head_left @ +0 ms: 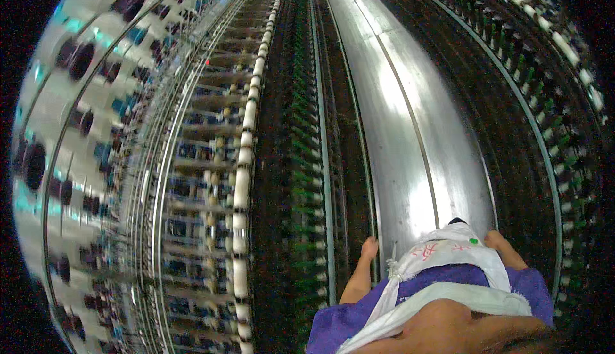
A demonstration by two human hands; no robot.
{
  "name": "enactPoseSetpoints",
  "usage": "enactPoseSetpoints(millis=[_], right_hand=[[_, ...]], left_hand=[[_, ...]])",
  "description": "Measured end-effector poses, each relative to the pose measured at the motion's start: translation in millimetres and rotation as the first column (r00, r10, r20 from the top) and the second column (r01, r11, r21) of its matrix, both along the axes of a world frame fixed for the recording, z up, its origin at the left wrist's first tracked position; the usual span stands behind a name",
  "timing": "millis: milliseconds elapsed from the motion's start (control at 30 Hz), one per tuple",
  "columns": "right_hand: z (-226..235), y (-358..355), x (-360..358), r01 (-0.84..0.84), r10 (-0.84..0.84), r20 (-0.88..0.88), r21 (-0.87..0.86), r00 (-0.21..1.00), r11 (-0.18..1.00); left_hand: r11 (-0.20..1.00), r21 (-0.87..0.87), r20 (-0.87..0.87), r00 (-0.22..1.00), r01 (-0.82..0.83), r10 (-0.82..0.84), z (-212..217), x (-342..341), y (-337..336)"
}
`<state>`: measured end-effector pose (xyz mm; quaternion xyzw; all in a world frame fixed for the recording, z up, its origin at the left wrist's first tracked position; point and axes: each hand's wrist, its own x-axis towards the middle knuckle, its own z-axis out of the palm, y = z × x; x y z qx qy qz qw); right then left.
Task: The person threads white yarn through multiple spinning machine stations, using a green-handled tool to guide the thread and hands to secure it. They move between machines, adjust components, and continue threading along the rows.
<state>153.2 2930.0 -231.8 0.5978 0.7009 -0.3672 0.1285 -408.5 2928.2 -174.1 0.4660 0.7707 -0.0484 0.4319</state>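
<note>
Shiny aisle floor [396, 162] between machine rows [205, 181], white rollers [241, 191] at left, hands [369, 248] low, spread and hold unclear

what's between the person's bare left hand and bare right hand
The head view shows a white cloth apron with red marks and a shiny grey floor between the bare left hand and bare right hand.

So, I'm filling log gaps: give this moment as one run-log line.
left hand, right hand: beside body, nothing visibly held | white apron: worn | left machine row, right machine row: flanking aisle floor
</note>
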Motion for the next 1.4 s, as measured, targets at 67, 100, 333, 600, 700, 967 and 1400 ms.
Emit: enactPoseSetpoints(millis=[67, 100, 333, 600, 700, 967, 1400], right_hand=[[-25, 12, 22, 0.177, -0.173, -0.073, 0.050, 0.982, 0.983], [-38, 30, 26, 0.231, -0.216, -0.137, 0.106, 0.967, 0.967], [-51, 265, 27, 0.247, -0.247, 0.025, -0.015, 0.969, 0.969], [17, 748, -67, 0.060, 0.009, -0.192, 0.350, 0.981, 0.935], [30, 882, -116, 0.176, -0.023, -0.335, 0.435, 0.942, 0.883], [41, 1028, -122, -0.036, 0.059, -0.108, 0.202, 0.992, 0.979], [-34, 1377, -58, 0.122, -0.114, -0.111, 0.076, 0.987, 0.990]], left_hand=[[0.934, 0.341, 0.111, 0.991, -0.103, 0.069, 19, -1, 125], [0.902, 0.408, 0.190, 0.980, -0.138, 0.065, 27, 2, 181], [0.884, 0.464, 0.218, 0.975, -0.058, -0.050, 9, 28, 411], [0.985, 0.069, -0.087, 0.983, -0.157, 0.163, -39, -14, 430], [0.902, -0.219, -0.021, 0.926, -0.373, 0.378, -51, -30, 452], [0.979, -0.197, -0.039, 0.998, 0.048, -0.057, -68, -81, 816], [0.832, 0.551, 0.195, 0.979, -0.057, -0.062, 51, -14, 1520]])
